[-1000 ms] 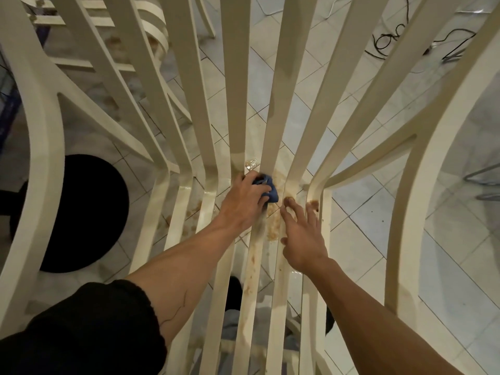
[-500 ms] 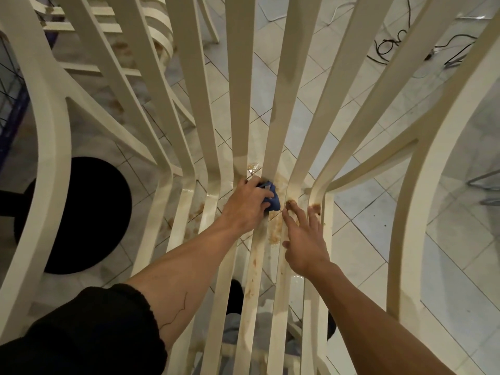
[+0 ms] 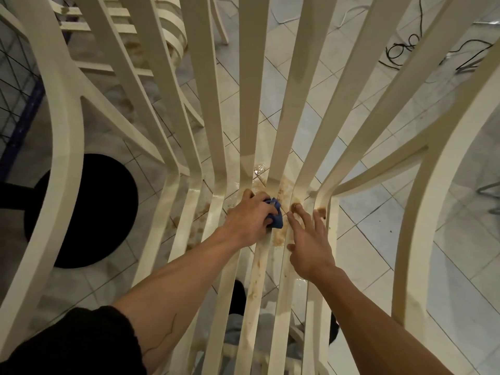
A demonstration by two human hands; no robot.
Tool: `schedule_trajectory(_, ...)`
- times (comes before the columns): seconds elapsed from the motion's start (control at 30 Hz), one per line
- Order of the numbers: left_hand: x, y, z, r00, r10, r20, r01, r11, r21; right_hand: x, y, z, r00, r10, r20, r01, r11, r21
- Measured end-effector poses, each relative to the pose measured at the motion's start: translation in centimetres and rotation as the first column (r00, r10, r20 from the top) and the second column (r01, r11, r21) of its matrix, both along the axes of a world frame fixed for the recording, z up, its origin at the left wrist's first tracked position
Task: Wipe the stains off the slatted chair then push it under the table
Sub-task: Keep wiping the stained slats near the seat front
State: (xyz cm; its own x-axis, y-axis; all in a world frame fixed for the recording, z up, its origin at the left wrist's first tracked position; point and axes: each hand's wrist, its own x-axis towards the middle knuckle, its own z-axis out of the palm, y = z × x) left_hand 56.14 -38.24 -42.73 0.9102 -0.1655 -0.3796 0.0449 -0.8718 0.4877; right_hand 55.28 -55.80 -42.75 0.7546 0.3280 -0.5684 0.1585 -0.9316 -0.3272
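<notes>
Since the earlier frame, our left hand (image 3: 249, 220) has drawn the blue cloth (image 3: 275, 216) a little nearer along its slat, so the cloth now sits level with the fingertips of our right hand (image 3: 308, 244) and no longer beyond them. The right hand has hardly shifted.

We are in the wiping step. The left fingers are curled round the bunched cloth and press it onto a middle slat of the slatted chair (image 3: 249, 90), right at the bend. The right hand grasps nothing: its fingers are straight and spread, tips resting on the slats just right of the cloth, bracing the frame.

Brown stains (image 3: 278, 236) lie on the slats just near the cloth, and more trail down the seat slats toward us, with another spot on the bend at the far right (image 3: 321, 211). We judge the wiping far from finished. The next move calls for firm strokes along each slat, not across the gaps, before any pushing.

The chair fills the view, standing on the tiled floor (image 3: 378, 239). Its slats run near to far. As we read it, the seat lies toward us and the back rises on the far side. A black round base (image 3: 81, 209) lies at the left; we cannot tell whether it belongs to the table.
</notes>
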Motion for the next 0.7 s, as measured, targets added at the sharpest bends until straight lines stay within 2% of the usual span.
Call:
schedule_trajectory(0.17, 1.0, -0.3, -0.2, 0.988, 0.099, 0.118, -0.098, 0.995, -0.02, 0.0, 0.1, 0.1, 1.0, 0.0, 0.001, 0.0, 1.0, -0.007)
schedule_trajectory(0.23, 0.9, -0.3, -0.4, 0.988, 0.11, 0.113, -0.109, 0.994, -0.013, 0.0, 0.1, 0.1, 1.0, 0.004, 0.006, -0.004, 1.0, -0.009)
schedule_trajectory(0.43, 0.0, 1.1, 0.1, 0.995, -0.096, -0.036, 0.095, 0.995, -0.02, 0.1, 0.0, 0.3, 1.0, -0.002, 0.004, 0.002, 1.0, -0.001)
schedule_trajectory(0.5, 0.2, 1.2, 0.0, 0.993, -0.107, -0.047, 0.108, 0.994, -0.001, 0.0, 0.0, 0.3, 1.0, -0.003, 0.006, 0.003, 1.0, -0.003)
schedule_trajectory(0.7, 2.2, 0.3, 0.0, 0.985, 0.056, 0.165, -0.053, 0.998, -0.023, 0.0, 0.1, 0.3, 1.0, 0.002, 0.016, -0.002, 1.0, -0.017)
